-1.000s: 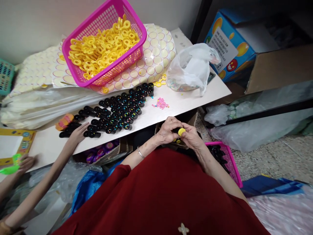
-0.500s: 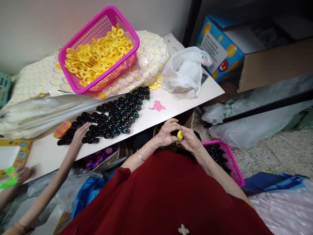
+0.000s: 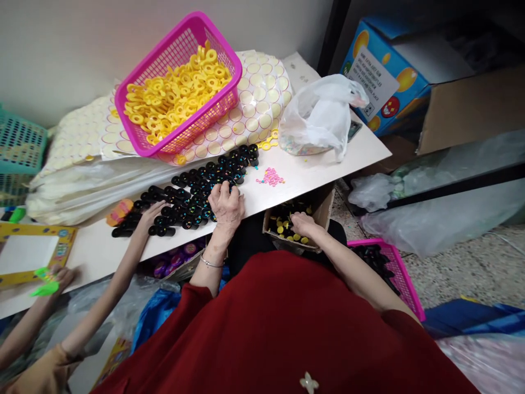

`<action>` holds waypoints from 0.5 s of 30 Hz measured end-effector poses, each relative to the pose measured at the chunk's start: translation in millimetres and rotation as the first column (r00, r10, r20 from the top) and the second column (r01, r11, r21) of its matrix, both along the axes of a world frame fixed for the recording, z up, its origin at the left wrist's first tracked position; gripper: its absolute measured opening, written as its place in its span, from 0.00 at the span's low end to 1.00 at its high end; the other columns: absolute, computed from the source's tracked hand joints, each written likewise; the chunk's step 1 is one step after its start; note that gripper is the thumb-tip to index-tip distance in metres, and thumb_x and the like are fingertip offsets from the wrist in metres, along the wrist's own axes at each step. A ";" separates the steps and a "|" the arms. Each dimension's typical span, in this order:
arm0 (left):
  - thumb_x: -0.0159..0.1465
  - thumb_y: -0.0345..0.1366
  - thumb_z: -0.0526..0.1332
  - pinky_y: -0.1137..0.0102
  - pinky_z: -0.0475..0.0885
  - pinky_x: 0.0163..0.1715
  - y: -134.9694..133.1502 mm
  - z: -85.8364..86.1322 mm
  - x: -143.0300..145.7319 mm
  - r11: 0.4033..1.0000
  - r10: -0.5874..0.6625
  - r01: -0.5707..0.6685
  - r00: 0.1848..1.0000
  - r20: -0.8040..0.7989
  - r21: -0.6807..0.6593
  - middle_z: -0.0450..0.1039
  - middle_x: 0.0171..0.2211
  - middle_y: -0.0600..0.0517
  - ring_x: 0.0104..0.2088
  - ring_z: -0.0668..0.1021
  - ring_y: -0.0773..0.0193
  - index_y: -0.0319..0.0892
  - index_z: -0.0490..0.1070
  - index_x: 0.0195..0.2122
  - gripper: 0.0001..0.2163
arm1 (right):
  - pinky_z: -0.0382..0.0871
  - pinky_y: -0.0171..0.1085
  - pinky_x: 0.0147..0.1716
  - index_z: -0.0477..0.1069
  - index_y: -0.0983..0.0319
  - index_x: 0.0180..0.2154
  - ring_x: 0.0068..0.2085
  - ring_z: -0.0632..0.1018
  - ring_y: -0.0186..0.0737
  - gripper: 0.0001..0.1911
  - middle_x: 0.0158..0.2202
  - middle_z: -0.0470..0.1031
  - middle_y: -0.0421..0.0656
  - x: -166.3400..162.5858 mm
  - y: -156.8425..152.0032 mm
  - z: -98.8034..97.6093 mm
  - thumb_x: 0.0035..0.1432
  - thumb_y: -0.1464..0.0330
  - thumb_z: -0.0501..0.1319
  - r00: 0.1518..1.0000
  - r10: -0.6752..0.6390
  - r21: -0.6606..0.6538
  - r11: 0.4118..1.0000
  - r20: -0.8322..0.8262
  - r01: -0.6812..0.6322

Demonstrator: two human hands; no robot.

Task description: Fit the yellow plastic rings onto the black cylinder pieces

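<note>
Presently, a co-worker's hand (image 3: 148, 212) rests on the left end of the black tubes (image 3: 192, 191) laid in rows on the worktop (image 3: 311, 164). The left hand (image 3: 227, 204) lies over their right end, fingers (image 3: 217, 191) curled down onto them; a grip cannot be confirmed. The right hand (image 3: 302, 223) dips into the cardboard box (image 3: 326, 201) of yellow caps (image 3: 281, 227); whether it pinches one cannot be told. Tubes judged light, rigid, smooth and prone to rolling; best taken across the barrel. Worktop smooth, pale, crowded; floor (image 3: 471, 262) beside it cluttered with plastic bags (image 3: 430, 219).
</note>
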State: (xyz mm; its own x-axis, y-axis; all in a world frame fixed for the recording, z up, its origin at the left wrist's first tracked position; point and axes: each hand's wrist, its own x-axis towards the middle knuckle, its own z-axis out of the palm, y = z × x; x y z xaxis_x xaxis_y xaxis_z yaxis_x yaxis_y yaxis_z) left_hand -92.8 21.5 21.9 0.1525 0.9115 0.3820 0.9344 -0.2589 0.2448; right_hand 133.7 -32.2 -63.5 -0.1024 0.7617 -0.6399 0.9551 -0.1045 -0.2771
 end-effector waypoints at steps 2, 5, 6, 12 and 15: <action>0.58 0.36 0.60 0.54 0.58 0.48 2.0 0.4 -1.3 1.000 -0.009 0.008 0.999 -0.040 -0.029 0.69 0.53 0.39 0.54 0.66 0.45 0.41 0.72 0.39 0.10 | 0.68 0.40 0.42 0.73 0.64 0.43 0.51 0.72 0.51 0.14 0.48 0.73 0.54 0.2 0.5 -0.3 0.53 0.70 0.62 1.000 0.005 -0.003 1.000 0.008 -0.005; 0.59 0.36 0.58 0.53 0.57 0.48 5.3 1.5 1.7 0.998 -0.035 0.031 0.996 -0.078 -0.047 0.70 0.51 0.38 0.54 0.67 0.44 0.39 0.72 0.40 0.10 | 0.68 0.39 0.42 0.72 0.63 0.45 0.51 0.74 0.49 0.14 0.49 0.73 0.53 7.6 -3.2 3.6 0.55 0.68 0.61 1.000 0.011 0.020 1.000 -0.019 -0.010; 0.60 0.36 0.57 0.53 0.57 0.47 6.5 2.0 3.4 0.998 -0.039 0.035 0.996 -0.085 -0.047 0.71 0.50 0.38 0.53 0.67 0.44 0.39 0.72 0.39 0.09 | 0.67 0.38 0.42 0.72 0.63 0.45 0.50 0.74 0.48 0.14 0.50 0.73 0.52 11.2 -5.2 5.2 0.56 0.66 0.60 0.999 0.019 0.028 0.999 -0.033 -0.018; 0.60 0.33 0.56 0.55 0.58 0.46 13.5 -0.1 13.6 0.999 -0.031 0.029 0.996 -0.083 -0.022 0.73 0.45 0.41 0.51 0.68 0.47 0.40 0.70 0.32 0.05 | 0.68 0.34 0.37 0.73 0.62 0.40 0.39 0.78 0.41 0.11 0.37 0.78 0.46 29.1 -15.8 16.0 0.54 0.66 0.61 0.930 -0.016 0.111 0.992 -0.366 0.061; 0.59 0.31 0.56 0.55 0.59 0.46 15.8 -5.4 14.2 0.999 -0.044 0.045 0.997 -0.069 0.007 0.73 0.42 0.43 0.49 0.68 0.49 0.41 0.69 0.30 0.04 | 0.67 0.33 0.30 0.73 0.63 0.38 0.30 0.76 0.38 0.12 0.28 0.77 0.42 28.5 -17.4 30.2 0.52 0.65 0.62 0.825 -0.090 0.074 0.985 -0.558 0.157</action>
State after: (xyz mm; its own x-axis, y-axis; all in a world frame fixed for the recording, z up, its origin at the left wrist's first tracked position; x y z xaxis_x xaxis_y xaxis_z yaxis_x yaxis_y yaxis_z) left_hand -78.6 37.3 16.5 0.2192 0.8999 0.3769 0.9364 -0.3026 0.1779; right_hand 162.2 -49.6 -33.2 -0.3124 0.8542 -0.4157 0.6214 -0.1473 -0.7695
